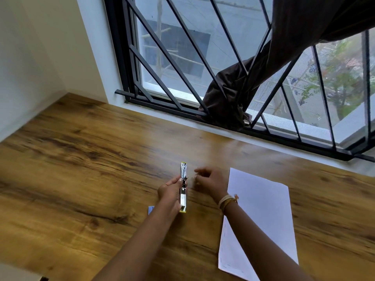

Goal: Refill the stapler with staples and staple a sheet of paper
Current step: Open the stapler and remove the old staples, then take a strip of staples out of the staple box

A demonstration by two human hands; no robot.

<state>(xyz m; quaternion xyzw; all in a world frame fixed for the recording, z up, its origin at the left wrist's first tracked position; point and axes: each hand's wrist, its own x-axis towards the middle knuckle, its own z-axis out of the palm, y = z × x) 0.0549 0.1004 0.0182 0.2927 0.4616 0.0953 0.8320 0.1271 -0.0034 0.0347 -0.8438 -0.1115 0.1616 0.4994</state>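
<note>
Your left hand (170,192) pinches the stapler (183,187) near its hinge, thumb and fingertips pressed against its sides, and the stapler lies swung fully open and flat on the wooden desk (81,163), its metal channel facing up. Judging by that pose, you hold it splayed so the staple track is exposed and steady for loading. Your right hand (209,182) hovers just right of the stapler, fingers curled loosely inward toward the thumb; it is blurred, so you cannot tell whether a strip of staples sits between the fingertips. The sheet of paper (261,220) lies to the right, partly under your right forearm, probably parked within reach for the stapling step, which is not yet begun. A small blue-and-white item (151,209) peeks out at the left of your left wrist, possibly the staple box, though mostly hidden. No brand, label or writing can be read anywhere; the stapler shows only yellow trim at its ends.
</note>
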